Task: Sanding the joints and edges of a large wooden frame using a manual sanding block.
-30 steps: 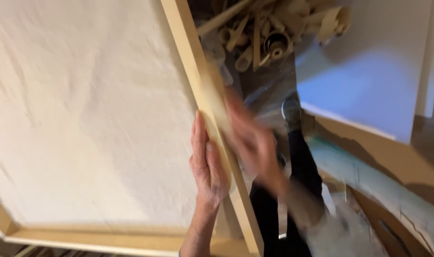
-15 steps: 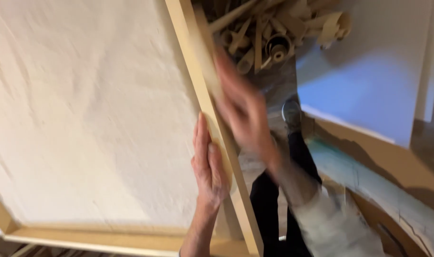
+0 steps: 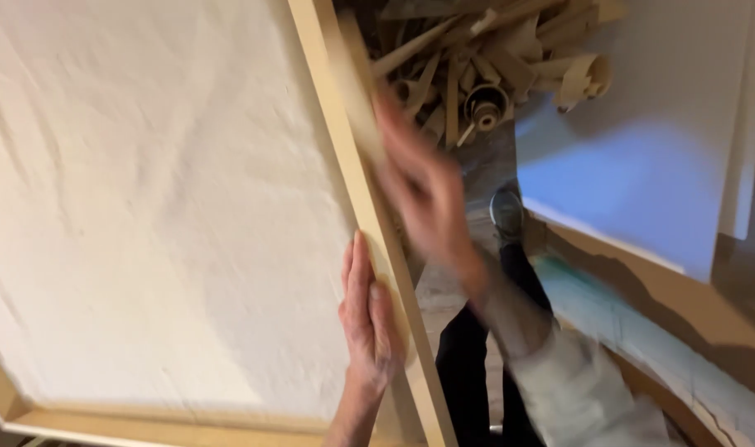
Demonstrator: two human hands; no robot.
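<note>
A large wooden stretcher frame (image 3: 356, 178) with cream canvas (image 3: 154, 190) stretched over it fills the left of the view. My left hand (image 3: 367, 319) lies flat, fingers together, on the canvas against the frame's right bar. My right hand (image 3: 423, 194) is blurred with motion and rests on the outer side of that same bar, higher up, over the folded canvas edge. Whether its fingers pinch the cloth cannot be seen.
A heap of wooden offcuts and scraps (image 3: 477, 70) lies on the floor at the top. A white board (image 3: 642, 157) leans at the right. My dark trouser leg and shoe (image 3: 506, 215) stand beside the frame. A brown board edge (image 3: 667, 306) runs at the lower right.
My right hand has slid up along the frame's right bar, away from my left hand. My left hand and the frame have stayed in place.
</note>
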